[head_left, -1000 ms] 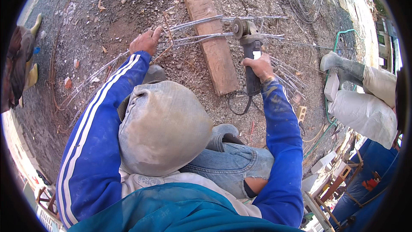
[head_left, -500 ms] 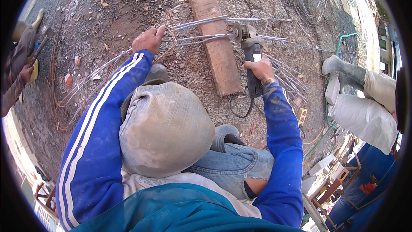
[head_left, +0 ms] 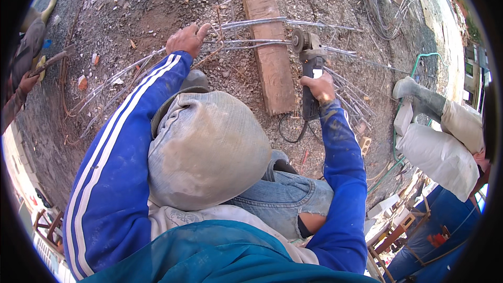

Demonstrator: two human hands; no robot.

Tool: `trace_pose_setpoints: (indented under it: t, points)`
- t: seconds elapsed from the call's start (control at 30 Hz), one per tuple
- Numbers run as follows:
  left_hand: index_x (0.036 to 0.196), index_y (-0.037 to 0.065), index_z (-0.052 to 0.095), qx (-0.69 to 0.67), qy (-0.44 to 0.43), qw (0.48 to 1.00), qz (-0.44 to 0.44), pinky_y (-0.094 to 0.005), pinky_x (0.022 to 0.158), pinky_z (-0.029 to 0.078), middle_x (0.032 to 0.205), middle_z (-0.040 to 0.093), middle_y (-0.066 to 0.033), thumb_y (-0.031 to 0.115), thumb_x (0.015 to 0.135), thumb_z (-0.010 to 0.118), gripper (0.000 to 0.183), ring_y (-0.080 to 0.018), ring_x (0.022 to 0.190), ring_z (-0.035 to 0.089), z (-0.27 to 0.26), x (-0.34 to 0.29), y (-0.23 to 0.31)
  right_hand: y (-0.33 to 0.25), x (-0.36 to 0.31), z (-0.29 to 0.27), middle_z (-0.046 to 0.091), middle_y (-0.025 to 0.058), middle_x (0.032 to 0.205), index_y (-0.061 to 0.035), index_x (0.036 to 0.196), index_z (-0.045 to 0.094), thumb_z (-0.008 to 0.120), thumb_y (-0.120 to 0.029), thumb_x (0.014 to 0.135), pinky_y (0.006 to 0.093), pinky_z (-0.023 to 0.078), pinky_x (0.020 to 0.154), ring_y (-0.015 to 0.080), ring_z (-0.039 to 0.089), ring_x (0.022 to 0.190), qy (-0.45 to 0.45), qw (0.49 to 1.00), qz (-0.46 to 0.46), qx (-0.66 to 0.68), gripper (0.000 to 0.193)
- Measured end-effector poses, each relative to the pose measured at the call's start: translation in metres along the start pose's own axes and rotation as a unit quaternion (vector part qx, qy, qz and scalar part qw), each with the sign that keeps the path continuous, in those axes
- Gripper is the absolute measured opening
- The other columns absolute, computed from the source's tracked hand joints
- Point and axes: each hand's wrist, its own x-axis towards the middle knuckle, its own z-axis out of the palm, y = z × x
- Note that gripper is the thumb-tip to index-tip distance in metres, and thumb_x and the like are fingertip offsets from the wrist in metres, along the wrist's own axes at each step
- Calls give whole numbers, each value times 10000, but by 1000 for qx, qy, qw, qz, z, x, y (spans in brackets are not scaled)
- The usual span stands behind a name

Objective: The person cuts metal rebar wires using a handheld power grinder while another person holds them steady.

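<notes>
Black grinder in right hand, left hand at rods

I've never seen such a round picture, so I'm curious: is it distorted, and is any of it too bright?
Head view: it curves toward its black rim, as wide fisheye pictures do; head view: a sunlit strip at far right is almost washed out, while the gravel is dimmer; head view: the angle grinder looks reasonably clear.

On our right we see a green hose curving past a co-worker's grey boot and pale trousers. Over on our left, a reddish brick fragment lies on the gravel.
</notes>
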Motion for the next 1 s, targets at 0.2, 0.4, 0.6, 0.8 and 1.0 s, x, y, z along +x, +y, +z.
trace_pose_setpoints:
  t: [0.2, 0.4, 0.6, 0.8, 1.0]
  points:
    - [995, 116, 657, 17, -27, 999, -32, -485, 876, 476, 991, 694, -164, 710, 960, 305, 691, -343, 1004, 647, -6, 0, 0, -30, -16, -8, 712, 202, 919, 76, 988, 652, 809, -345, 584, 373, 546, 792, 297, 695, 828, -13, 1000, 7, 22, 604]
    - [993, 115, 658, 16, -21, 999, -20, -486, 872, 477, 991, 694, -163, 700, 965, 304, 684, -342, 998, 648, -8, -1, 4, -27, -13, -9, 705, 145, 805, 41, 891, 677, 801, -329, 591, 358, 537, 682, 250, 677, 707, 9, 999, -32, -4, 491]
    - [958, 113, 665, 6, 33, 999, 12, -514, 825, 489, 950, 698, -186, 692, 968, 316, 676, -378, 943, 661, 4, 1, -8, -33, -14, -9, 694, 102, 735, 19, 823, 687, 781, -284, 620, 348, 522, 617, 211, 654, 629, -8, 999, -49, 1, 376]
    - [959, 110, 656, -6, 27, 999, 16, -504, 835, 487, 951, 701, -180, 681, 975, 313, 666, -367, 955, 661, -1, -2, -7, -35, -11, -8, 681, 73, 690, 10, 786, 679, 770, -213, 636, 324, 512, 566, 173, 635, 578, -30, 998, -43, 27, 283]
    - [987, 119, 666, -1, 19, 1000, 15, -501, 859, 481, 978, 703, -179, 666, 981, 321, 647, -368, 972, 657, 1, -1, -8, -22, 2, -2, 672, 61, 672, 1, 764, 682, 764, -186, 648, 319, 507, 526, 156, 629, 548, -37, 998, -2, 53, 234]
